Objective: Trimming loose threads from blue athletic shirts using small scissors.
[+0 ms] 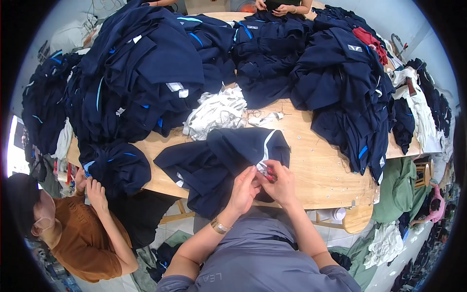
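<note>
A navy garment point(219, 155) with a white strip point(267, 145) along one edge lies across the near edge of the table in front of me. My left hand point(244, 189) pinches the garment's edge near the lower end of that strip. Close against it, my right hand point(279, 184) is closed around a small red object point(270, 173), mostly covered by my fingers, so its kind is unclear. The fingertips of both hands meet at the white strip.
Heaps of navy garments point(141, 63) cover the table's far side and right point(340, 73). White fabric strips point(216, 114) are piled beyond my garment on the wooden table point(316, 180). At left, a person in brown point(85, 238) handles a navy garment point(119, 168); another person's hands point(282, 9) work opposite.
</note>
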